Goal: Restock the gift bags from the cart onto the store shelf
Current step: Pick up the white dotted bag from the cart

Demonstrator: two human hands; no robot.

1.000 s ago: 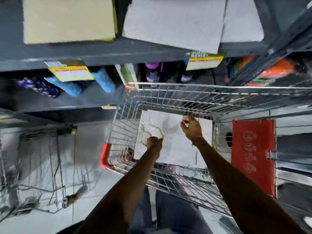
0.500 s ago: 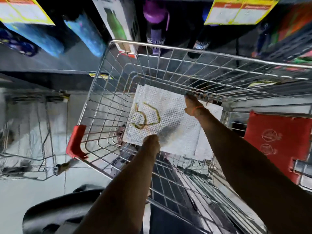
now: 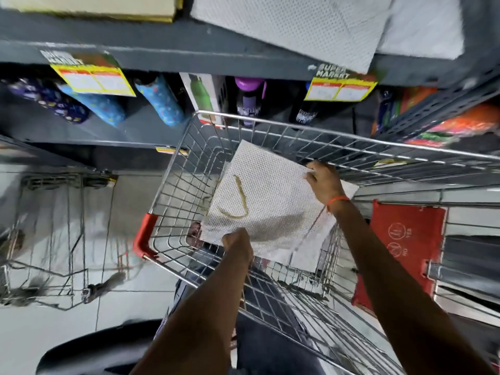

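A flat white dotted gift bag (image 3: 270, 201) with a gold cord handle sits tilted inside the wire cart (image 3: 173, 182). My left hand (image 3: 238, 243) grips the bag's near edge. My right hand (image 3: 323, 182), with an orange thread on the wrist, holds its far right corner. More white bags (image 3: 305, 259) lie underneath it in the cart. On the grey shelf (image 3: 162, 51) above, white dotted gift bags (image 3: 303, 25) lie stacked, beside a yellow bag (image 3: 102, 6) at the left.
Bottles (image 3: 159, 102) and a boxed bottle (image 3: 203, 96) stand on the lower shelf behind the cart, under yellow price tags (image 3: 92, 79). A second wire cart (image 3: 48, 239) stands at the left. A red panel (image 3: 403, 247) hangs at the right. The cart's red corner guard (image 3: 144, 234) faces left.
The white gift bag has lifted and tilted up out of the stack, its far corner now near the cart's rim. Both hands rose with it, and the view tipped back toward the shelf.
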